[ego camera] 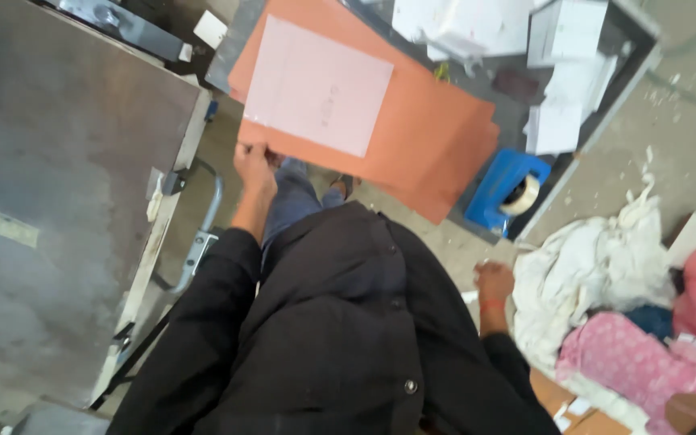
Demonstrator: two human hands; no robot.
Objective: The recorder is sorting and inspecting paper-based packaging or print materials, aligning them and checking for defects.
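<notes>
Pinching the near corner of a stack of orange paper sheets point(437, 153), the left hand point(253, 165) holds it with fingers pressed together; a pale pink sheet point(316, 84) lies on top, just beyond the fingers. The stack looks partly lifted and not yet set down anywhere. The right hand point(495, 283) hangs low, loosely curled, holding nothing visible, beside a heap of white and pink cloth point(606, 298). A blue tape dispenser point(509, 189) sits between the hands.

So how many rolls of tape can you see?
1. The tape roll sits on the blue dispenser, right of the orange sheets that the left hand holds. More may be hidden under the papers.
</notes>
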